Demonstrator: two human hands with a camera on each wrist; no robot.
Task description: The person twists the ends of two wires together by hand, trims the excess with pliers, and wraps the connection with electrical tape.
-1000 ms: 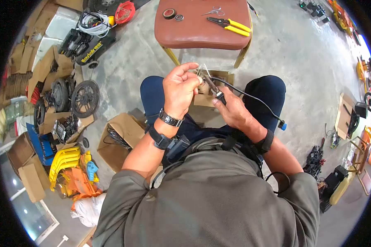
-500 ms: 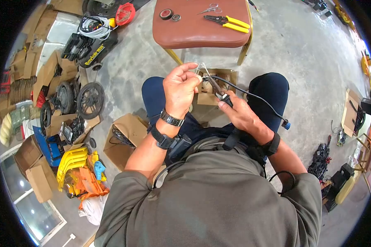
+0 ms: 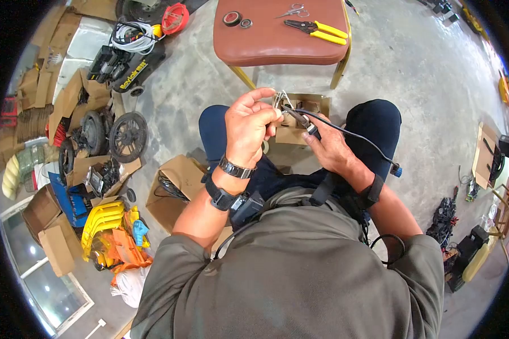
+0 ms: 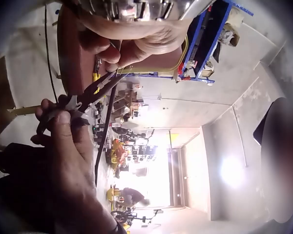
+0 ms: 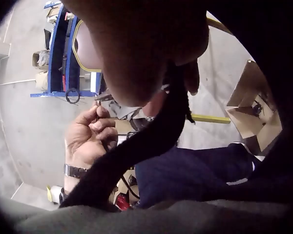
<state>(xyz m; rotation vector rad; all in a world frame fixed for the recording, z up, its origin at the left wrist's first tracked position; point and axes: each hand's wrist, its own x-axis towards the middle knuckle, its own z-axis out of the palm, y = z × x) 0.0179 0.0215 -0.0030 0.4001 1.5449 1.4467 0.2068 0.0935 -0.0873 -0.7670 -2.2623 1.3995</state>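
In the head view, my left hand [image 3: 247, 127] pinches the end of a black cable [image 3: 353, 134] between thumb and fingers. Thin pale wires [image 3: 283, 98] loop up from the fingertips. My right hand [image 3: 335, 148] grips a pliers-like tool [image 3: 297, 117] with long dark jaws, which point at the left fingertips. In the left wrist view, the tool's two long jaws [image 4: 105, 87] reach toward the pinched end. The cable passes over the right hand and ends in a blue connector [image 3: 397, 170] beside the right knee. The right wrist view shows the left hand [image 5: 88, 134] with its fingertips by the tool tip.
A brown padded chair [image 3: 280, 42] ahead bears yellow-handled wire strippers [image 3: 322, 31], small scissors [image 3: 294, 11] and tape rolls [image 3: 232, 18]. An open cardboard box [image 3: 291, 135] sits between the knees, another box [image 3: 175, 181] at the left. Wheels [image 3: 128, 137] and a compressor [image 3: 127, 68] stand farther left.
The tool's jaws have come in closer to the left fingertips and lie at a flatter angle. The pale wires have shifted slightly; the left hand keeps its pinch.
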